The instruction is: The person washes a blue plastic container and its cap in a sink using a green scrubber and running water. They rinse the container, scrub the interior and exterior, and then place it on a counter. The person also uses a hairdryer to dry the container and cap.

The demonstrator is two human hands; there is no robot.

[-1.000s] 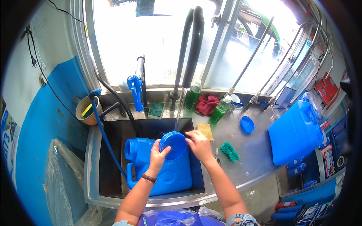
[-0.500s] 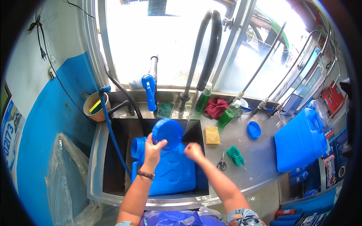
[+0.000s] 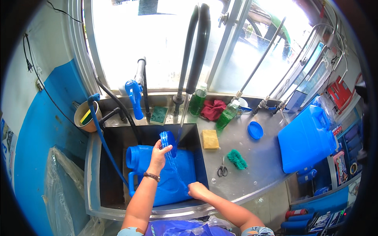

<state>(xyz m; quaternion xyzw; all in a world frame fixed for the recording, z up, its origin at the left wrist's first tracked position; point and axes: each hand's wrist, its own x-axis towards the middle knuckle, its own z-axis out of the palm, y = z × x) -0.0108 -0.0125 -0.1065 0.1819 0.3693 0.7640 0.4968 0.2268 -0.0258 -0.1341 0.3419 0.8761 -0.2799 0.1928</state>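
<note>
My left hand [image 3: 158, 158] grips a round blue screw cap [image 3: 169, 142], turned edge-on above the sink. Beneath it a large blue plastic jug [image 3: 173, 169] lies on its side in the steel sink [image 3: 112, 157], its uncapped neck toward the left. A clear streak, apparently water, trails from the cap down toward my right hand [image 3: 198, 190]. That hand is closed at the jug's lower right corner; whatever is in its fingers is hidden. A thin spout [image 3: 183, 118] reaches down behind the cap.
On the steel counter are a yellow sponge [image 3: 210, 139], scissors [image 3: 222, 169], a green brush [image 3: 237, 159], a blue cap [image 3: 255, 130], green bottles [image 3: 226, 117] and a red cloth [image 3: 213, 109]. Another blue jug [image 3: 305, 141] stands at right. A blue hose [image 3: 108, 141] hangs into the sink's left side.
The cap has turned from facing me to edge-on. My right hand has moved from beside the cap down toward the jug's near right corner. The view has shifted slightly.
</note>
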